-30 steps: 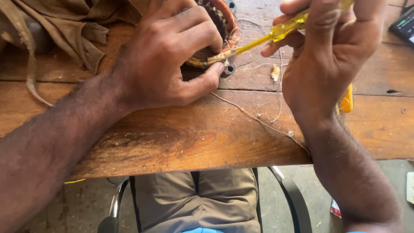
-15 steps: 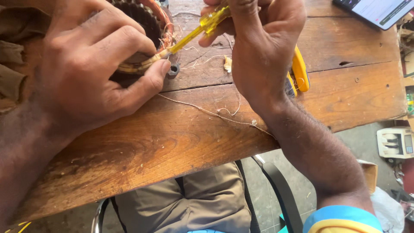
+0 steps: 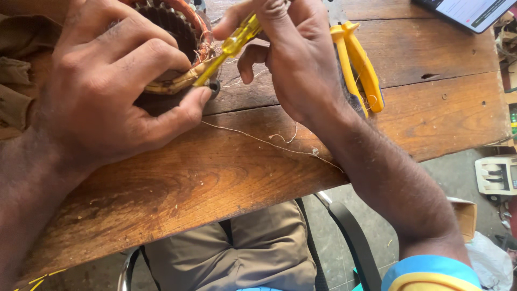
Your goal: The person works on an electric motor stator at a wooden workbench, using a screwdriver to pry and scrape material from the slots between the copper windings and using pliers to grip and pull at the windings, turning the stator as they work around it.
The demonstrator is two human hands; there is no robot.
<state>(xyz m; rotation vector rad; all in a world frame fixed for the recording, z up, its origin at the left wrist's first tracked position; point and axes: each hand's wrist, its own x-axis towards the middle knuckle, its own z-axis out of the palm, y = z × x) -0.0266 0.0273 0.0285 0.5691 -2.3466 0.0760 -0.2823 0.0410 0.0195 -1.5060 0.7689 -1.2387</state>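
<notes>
- The left hand (image 3: 107,91) is clamped over a round motor stator (image 3: 172,32) at the top left of the wooden table (image 3: 226,178). The fingers curl over the top and the thumb presses in from the near side, so it's a proper firm grip.
- The stator has a dark toothed core in the middle and copper-coloured windings around the rim. A tan-wrapped bundle of coil (image 3: 175,82) runs along its near edge, right under the left fingers.
- The right hand (image 3: 293,64) pinches a yellow see-through screwdriver (image 3: 229,48), fingers closed tight around the handle. The tool slants down and to the left, with its tip pushed against that wrapped coil bundle just beside the left thumb.
- A thin pale thread (image 3: 269,143) trails from near the stator across the table towards the near edge, passing under the right wrist.
- Yellow-handled pliers (image 3: 358,67) lie on the table just right of the right hand, not being touched. I can't see their jaws; they're cut off at the top.
- A crumpled brown cloth (image 3: 16,91) sits at the far left, partly behind the left hand.
- The corner of a device with a lit screen (image 3: 468,12) peeks in at the top right of the table.
- Under the table edge you can see the person's khaki trousers (image 3: 253,253) and a bit of chair frame (image 3: 350,242).
</notes>
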